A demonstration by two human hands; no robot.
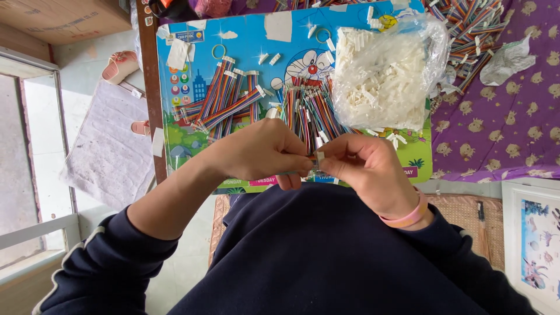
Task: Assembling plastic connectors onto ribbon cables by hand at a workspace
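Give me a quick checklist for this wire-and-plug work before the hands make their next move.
1. White connector pinched in right hand: ok.
2. Left hand holds the wire end against it: ok.
3. Wires seated in the connector: cannot tell, fingers hide it.
4. Bag of white connectors open and close by: ok.
5. Loose rainbow wire bundles lie just ahead: ok.
6. Finished bundles kept apart on the blue board: ok.

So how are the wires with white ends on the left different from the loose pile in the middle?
The left wire bundle lies fanned out flat, with white plugs on its top ends. The middle wire pile is thicker and more jumbled, and its lower ends run under the person's hands. Both are rainbow-striped ribbon wires lying on the blue cartoon board.
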